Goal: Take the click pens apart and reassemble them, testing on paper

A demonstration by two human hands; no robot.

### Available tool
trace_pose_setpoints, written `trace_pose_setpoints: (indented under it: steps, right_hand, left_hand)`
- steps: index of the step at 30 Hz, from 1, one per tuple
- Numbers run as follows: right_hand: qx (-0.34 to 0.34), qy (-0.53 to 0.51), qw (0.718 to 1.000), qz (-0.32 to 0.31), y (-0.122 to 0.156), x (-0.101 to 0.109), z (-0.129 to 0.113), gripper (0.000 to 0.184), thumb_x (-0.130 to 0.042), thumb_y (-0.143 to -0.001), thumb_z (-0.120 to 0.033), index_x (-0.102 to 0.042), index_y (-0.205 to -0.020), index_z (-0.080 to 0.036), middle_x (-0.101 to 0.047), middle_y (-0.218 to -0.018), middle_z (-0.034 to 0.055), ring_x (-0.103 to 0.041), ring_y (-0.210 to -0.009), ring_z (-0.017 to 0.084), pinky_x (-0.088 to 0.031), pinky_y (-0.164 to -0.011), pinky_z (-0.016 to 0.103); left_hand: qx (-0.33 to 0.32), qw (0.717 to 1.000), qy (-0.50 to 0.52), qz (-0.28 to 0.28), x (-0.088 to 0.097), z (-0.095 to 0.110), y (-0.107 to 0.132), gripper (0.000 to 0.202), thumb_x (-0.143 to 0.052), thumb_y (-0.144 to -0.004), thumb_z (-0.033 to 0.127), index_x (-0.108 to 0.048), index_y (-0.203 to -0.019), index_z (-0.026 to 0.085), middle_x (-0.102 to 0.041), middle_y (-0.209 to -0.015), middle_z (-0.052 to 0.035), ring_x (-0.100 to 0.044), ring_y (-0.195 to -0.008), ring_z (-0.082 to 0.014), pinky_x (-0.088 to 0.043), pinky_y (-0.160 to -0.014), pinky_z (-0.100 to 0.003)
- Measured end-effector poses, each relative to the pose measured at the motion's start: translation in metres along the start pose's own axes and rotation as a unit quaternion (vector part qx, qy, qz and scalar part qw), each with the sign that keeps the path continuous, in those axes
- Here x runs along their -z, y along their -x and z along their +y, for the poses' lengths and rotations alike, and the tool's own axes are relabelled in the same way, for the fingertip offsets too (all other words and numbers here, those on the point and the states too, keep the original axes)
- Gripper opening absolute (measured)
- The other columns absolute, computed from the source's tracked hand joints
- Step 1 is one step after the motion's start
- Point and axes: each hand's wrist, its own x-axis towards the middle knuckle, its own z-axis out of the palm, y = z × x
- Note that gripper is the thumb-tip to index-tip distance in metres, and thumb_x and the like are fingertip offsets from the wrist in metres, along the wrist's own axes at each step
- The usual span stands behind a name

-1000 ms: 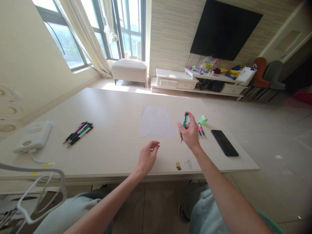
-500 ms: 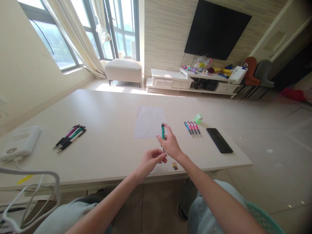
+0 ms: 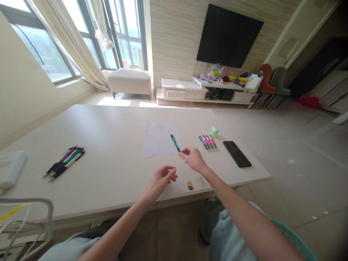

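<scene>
Between the fingers of my right hand (image 3: 192,158) is a green and black pen (image 3: 175,142), gripped near its lower end and slanting up to the left. It appears over a white sheet of paper (image 3: 156,141). My left hand (image 3: 162,180) hovers near the table's front edge, fingers loosely curled and apart, with nothing visible in them. Close to it lies a small yellow and blue cartoon figure sticker (image 3: 190,186). Several blue and pink pens (image 3: 208,143) lie in a row right of the paper, and a bundle of pens (image 3: 65,162) lies at the left.
A black phone (image 3: 237,154) lies on the right of the white table (image 3: 108,145). Behind the pen row stands a small green and white object (image 3: 214,131). A white box-like device (image 3: 12,170) sits at the left edge, with cables (image 3: 50,217) below it.
My right hand has moved away from my left and now holds the pen by its lower end. The left hand has let go of the pen's lower end. The view has shifted right.
</scene>
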Motion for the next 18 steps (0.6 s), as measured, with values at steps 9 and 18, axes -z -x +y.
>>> trace_pose_setpoints:
  steps: [9, 18]
  right_hand:
    - [-0.123, 0.279, 0.946, 0.109, -0.039, 0.056, 0.084, 0.021, -0.054, -0.081, -0.033, -0.068, -0.088, -0.02, -0.068, -0.089, 0.0101, -0.063, -0.089, 0.025, -0.047, -0.078, 0.035]
    - [-0.121, 0.338, 0.928, 0.095, -0.042, 0.054, 0.082, 0.024, -0.048, -0.083, -0.034, -0.068, -0.087, -0.022, -0.067, -0.09, 0.0102, -0.063, -0.086, 0.026, -0.048, -0.075, 0.035]
  left_hand:
    - [0.006, 1.0, -0.006, -0.017, 0.007, -0.008, 0.001, 0.047, -0.063, -0.071, 0.053, -0.059, -0.098, 0.015, -0.069, -0.076, -0.0075, -0.064, -0.068, -0.0177, -0.047, -0.062, -0.028]
    - [0.004, 1.0, -0.008, -0.016, 0.005, -0.004, 0.003, 0.046, -0.063, -0.071, 0.052, -0.06, -0.098, 0.014, -0.069, -0.075, -0.0076, -0.064, -0.068, -0.0173, -0.047, -0.062, -0.028]
